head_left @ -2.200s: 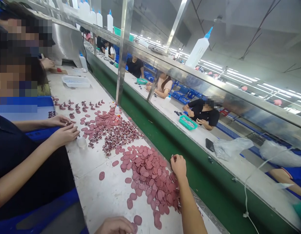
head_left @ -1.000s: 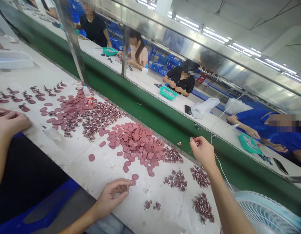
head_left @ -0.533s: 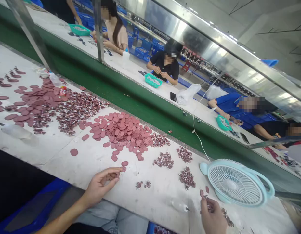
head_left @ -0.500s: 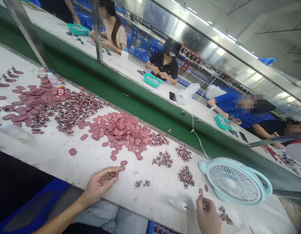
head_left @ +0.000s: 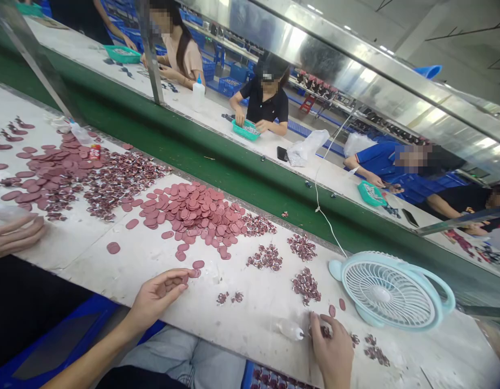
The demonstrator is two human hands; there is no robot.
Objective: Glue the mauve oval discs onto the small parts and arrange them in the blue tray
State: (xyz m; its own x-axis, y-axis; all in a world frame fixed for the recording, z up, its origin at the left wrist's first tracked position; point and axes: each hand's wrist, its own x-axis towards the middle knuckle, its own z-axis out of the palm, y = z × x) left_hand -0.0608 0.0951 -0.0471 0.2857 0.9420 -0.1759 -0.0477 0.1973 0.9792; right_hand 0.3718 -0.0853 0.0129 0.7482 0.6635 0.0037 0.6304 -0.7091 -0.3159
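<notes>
Left hand: the left hand (head_left: 159,294) is curving above the surface (head_left: 153,337), fingertips touching a red oval disc (head_left: 196,273); whether it is gripping the disc, I cannot tell.
Right hand: the right hand (head_left: 334,348) is arching with thumb and fingers apart, over small dark-red pieces (head_left: 325,331).
Oval discs: a heap (head_left: 197,210) is lying beyond the left hand, along the green belt (head_left: 217,167).
Dark-red clusters: several (head_left: 305,286) are sitting between heap and fan (head_left: 390,292).
Squeeze bottle: a translucent one (head_left: 289,329) is lying on its side, left of the right hand.
Green baskets: across the belt, one (head_left: 244,135) is holding pale small pieces, a co-worker's hand (head_left: 240,116) reaching in; another (head_left: 369,201) is also holding pale pieces.
Blue crate: below the surface's edge, one (head_left: 247,375) is holding dark-red pieces.
</notes>
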